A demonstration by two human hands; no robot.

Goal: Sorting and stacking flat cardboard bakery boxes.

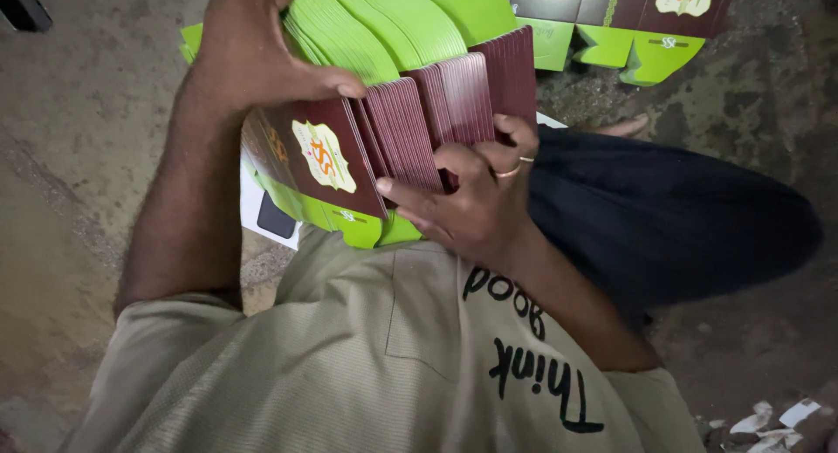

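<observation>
Both hands, left hand [253, 60] and right hand [467, 200], grip a stack of flattened cartons [410, 113].

Stack of flat cartons [410, 113]: frame centre, between both hands.
Left hand [253, 51]: on the stack's upper-left.
Right hand [471, 200]: under the stack's lower-right.
Loose cartons [628, 25]: floor [87, 139], upper right.

2 hands: left hand [249, 60] on top of the stack, right hand [471, 200] under its near edge. 1 fanned stack of flat cartons [410, 113] between them, maroon and green; too many to count, approx. dozens, in 4 stepped maroon bunches just above the right fingers. 2 rings [511, 169] on the right hand. Beyond the grip, 3 more flat cartons [611, 25] on the floor [78, 113]. Under the stack, left of the grip, 1 dark phone-like thing [275, 217]. Paper scraps [777, 422] far right: several, no exact count.
</observation>
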